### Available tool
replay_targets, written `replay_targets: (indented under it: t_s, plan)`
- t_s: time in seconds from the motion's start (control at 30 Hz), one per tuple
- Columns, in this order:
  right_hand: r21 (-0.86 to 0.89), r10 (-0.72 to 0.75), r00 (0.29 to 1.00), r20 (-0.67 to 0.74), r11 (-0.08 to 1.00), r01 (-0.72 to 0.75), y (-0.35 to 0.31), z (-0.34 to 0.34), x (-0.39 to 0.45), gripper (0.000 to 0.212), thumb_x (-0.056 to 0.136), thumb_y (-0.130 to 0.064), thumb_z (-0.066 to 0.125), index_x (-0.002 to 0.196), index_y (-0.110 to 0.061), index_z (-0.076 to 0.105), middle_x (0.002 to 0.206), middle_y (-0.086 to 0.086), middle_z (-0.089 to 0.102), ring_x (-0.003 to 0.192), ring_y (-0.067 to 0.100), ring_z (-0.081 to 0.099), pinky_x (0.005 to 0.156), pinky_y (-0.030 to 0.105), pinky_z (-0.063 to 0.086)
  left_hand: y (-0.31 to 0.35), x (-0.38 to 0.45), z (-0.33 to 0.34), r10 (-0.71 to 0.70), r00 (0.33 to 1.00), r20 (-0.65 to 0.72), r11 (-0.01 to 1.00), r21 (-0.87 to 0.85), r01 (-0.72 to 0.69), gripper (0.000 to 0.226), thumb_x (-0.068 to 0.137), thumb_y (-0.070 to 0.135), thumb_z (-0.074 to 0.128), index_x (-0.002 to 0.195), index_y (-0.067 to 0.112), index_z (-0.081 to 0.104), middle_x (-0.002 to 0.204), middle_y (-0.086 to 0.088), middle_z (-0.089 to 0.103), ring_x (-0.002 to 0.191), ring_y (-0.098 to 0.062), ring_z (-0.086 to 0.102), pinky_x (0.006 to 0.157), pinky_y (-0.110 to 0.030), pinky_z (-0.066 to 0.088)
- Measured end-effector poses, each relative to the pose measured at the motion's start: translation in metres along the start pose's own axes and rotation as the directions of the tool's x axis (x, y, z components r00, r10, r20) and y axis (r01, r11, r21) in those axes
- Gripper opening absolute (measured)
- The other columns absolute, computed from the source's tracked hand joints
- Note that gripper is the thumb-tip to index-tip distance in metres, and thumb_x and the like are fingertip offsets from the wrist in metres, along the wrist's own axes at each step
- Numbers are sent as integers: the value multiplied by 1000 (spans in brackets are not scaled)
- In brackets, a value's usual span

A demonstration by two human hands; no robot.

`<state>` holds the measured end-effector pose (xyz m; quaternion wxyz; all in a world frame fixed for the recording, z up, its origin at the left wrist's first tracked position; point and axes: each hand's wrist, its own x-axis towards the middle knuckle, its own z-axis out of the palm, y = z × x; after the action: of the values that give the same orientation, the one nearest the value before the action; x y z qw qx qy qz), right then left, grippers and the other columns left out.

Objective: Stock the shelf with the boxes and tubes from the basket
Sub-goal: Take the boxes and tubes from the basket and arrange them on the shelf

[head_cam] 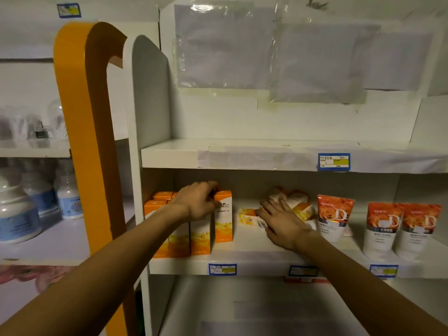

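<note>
Shelf (252, 260): hands (197, 202) partly hide orange boxes (223, 217).

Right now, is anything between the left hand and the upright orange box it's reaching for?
Nothing visible: the left hand already touches the top of the tall orange-and-white cardboard box, rightmost of the standing row.

Dim white shelving unit (242, 156) beside an orange upright panel (80, 141).
</note>
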<state>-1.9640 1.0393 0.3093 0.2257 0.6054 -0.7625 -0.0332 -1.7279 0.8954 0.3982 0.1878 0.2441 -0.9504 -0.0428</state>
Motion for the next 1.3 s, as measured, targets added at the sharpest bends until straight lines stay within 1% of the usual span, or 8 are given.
replay_targets:
  t_s: [0.13,0.3,0.43,0.63,0.77,0.9,1.13,1.3]
  plan:
    - [-60,49,998,45,997,-47,-16,-6,13,66,89,-39,49,150,-21,32,155,9,32,146,30,22,120,58,2,-3,2,2,-4,1000,23,998,61,3,39,96,43,56,131,26,50,122,-1,65,107,-23,63,85,-36,50]
    - [-159,58,995,85,986,-43,-39,-11,37,61,91,-45,48,143,-15,39,142,13,46,135,33,37,116,57,11,-5,6,2,-21,1000,14,998,54,20,44,97,45,55,136,27,48,123,-1,64,110,-23,61,80,-30,42]
    - [-144,115,982,149,985,-94,-45,-5,48,59,96,-47,40,145,-14,37,145,14,45,138,33,34,116,60,9,-6,6,3,-33,999,26,999,22,32,49,95,40,57,141,30,46,131,0,62,118,-24,59,92,-34,44]
    - [-172,208,971,117,967,-187,-51,-4,50,53,96,-42,42,139,-11,45,136,16,54,131,35,42,116,58,8,-3,5,3,-50,999,6,999,-1,50,45,95,38,57,138,29,50,129,0,63,116,-23,60,92,-34,45]
    - [-82,186,972,142,981,-175,-44,-16,44,55,90,-53,46,127,-14,58,132,13,53,128,32,41,117,52,12,-5,5,2,-60,998,20,998,-19,60,40,91,41,60,130,31,54,120,1,66,110,-24,62,88,-34,46]
    - [-51,115,993,-6,992,-115,-37,-19,33,57,84,-54,47,125,-17,60,126,8,54,121,29,43,115,48,19,-9,9,0,-107,992,70,989,-97,113,41,86,45,65,124,35,55,113,3,66,105,-23,63,86,-33,47]
    - [253,364,906,-217,917,-308,-49,-27,16,45,80,-52,50,113,-23,56,114,2,62,110,24,51,100,39,35,-8,9,3,-105,992,68,989,-95,111,43,89,47,63,128,32,54,116,3,66,103,-21,63,86,-32,47]
    - [718,598,797,-87,592,-366,-60,-34,-2,47,80,-36,71,119,-21,49,105,3,66,91,22,63,70,29,47,-5,8,2,-101,990,97,994,-24,104,39,93,52,57,126,31,53,115,3,66,104,-22,63,80,-32,43]
